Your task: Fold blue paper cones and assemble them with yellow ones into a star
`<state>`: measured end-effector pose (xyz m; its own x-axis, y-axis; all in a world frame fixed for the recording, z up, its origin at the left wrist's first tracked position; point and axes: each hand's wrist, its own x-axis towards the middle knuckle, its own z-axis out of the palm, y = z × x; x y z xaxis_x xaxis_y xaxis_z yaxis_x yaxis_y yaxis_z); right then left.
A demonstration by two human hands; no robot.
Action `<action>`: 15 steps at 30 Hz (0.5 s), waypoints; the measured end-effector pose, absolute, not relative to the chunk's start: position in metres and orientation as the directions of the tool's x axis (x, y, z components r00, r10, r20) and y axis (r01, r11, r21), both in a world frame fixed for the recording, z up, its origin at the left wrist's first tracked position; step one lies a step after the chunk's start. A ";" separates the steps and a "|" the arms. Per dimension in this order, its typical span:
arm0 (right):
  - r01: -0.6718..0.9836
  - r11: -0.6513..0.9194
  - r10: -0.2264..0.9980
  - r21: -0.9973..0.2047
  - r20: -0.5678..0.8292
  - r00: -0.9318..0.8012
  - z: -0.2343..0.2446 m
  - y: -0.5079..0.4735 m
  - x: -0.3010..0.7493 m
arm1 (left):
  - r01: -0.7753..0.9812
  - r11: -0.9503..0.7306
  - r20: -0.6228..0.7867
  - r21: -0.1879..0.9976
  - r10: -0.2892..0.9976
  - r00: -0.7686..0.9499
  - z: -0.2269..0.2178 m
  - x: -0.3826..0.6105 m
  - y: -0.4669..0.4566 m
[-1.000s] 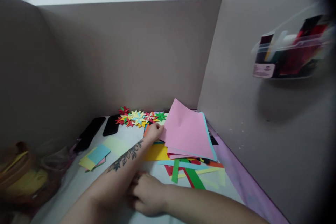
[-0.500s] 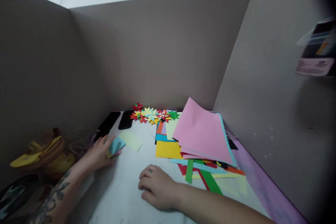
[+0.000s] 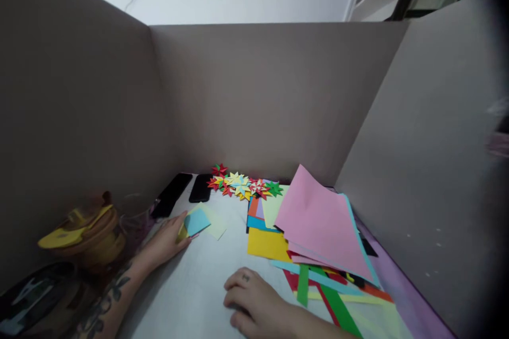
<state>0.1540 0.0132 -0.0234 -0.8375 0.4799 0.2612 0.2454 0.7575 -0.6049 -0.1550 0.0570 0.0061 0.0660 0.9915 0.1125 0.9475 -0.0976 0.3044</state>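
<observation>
On the left of the white tabletop, my left hand (image 3: 169,238) has its thumb and fingers around small coloured paper squares (image 3: 198,222), a blue one on top with yellow and pink edges showing. Partly beneath them lies a pale green paper piece (image 3: 217,222). My right hand (image 3: 256,296) rests on the table at the front middle, fingers loosely bent and thumb apart. Nothing shows in it, though its palm is hidden. Folded paper stars (image 3: 240,184) in red, yellow, green and white are heaped at the back.
Pink paper sheets (image 3: 322,222) and yellow paper (image 3: 267,243) lie right of centre. Green strips (image 3: 338,310) are in front of them. Two black phones (image 3: 201,188) (image 3: 173,194) sit back left. A brown pot (image 3: 93,235) stands at the left edge. Grey panels (image 3: 258,95) surround the table.
The camera view has shifted, so everything appears lower and further right. My left hand has closed around the paper squares at their left side. My right hand stays resting on the table.
</observation>
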 end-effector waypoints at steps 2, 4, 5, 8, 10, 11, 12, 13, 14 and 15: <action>0.257 0.718 0.523 -0.647 0.257 -0.813 -0.019 0.010 0.157 | 0.926 -0.107 0.149 0.363 0.987 0.055 -0.001 -0.155 0.050; 0.276 0.658 0.582 -0.701 0.241 -0.777 -0.011 0.007 0.161 | 0.896 -0.107 0.176 0.430 0.984 0.033 -0.008 -0.155 0.044; 0.281 0.638 0.589 -0.717 0.220 -0.777 -0.007 0.006 0.164 | 0.882 -0.107 0.188 0.460 0.982 0.021 -0.011 -0.156 0.042; 0.341 0.662 0.590 -0.667 0.183 -0.786 0.006 0.014 0.170 | 0.852 -0.105 0.201 0.513 0.980 -0.001 -0.018 -0.156 0.038; 0.459 0.684 0.648 -0.566 0.184 -0.739 0.013 0.030 0.172 | 0.843 -0.100 0.192 0.529 0.981 -0.004 -0.019 -0.156 0.035; 0.527 0.691 0.676 -0.494 0.186 -0.713 0.016 0.042 0.174 | 0.840 -0.099 0.188 0.533 0.982 -0.004 -0.019 -0.156 0.034; 0.594 0.694 0.700 -0.407 0.190 -0.689 0.020 0.055 0.175 | 0.839 -0.099 0.184 0.534 0.983 -0.001 -0.019 -0.156 0.032; 0.654 0.687 0.722 -0.315 0.193 -0.665 0.024 0.069 0.178 | 0.839 -0.098 0.179 0.535 0.984 0.001 -0.018 -0.157 0.030; 0.708 0.670 0.743 -0.225 0.185 -0.644 0.028 0.083 0.182 | 0.839 -0.094 0.172 0.535 0.985 0.001 -0.018 -0.157 0.028; 0.751 0.644 0.764 -0.144 0.173 -0.622 0.032 0.096 0.188 | 0.839 -0.085 0.161 0.538 0.987 -0.003 -0.017 -0.158 0.026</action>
<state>0.1882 0.0964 0.0319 -0.6219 0.7638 0.1731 0.7511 0.6442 -0.1442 -0.1577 0.0264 -0.0171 -0.0034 0.9870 0.1606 0.8388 -0.0846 0.5378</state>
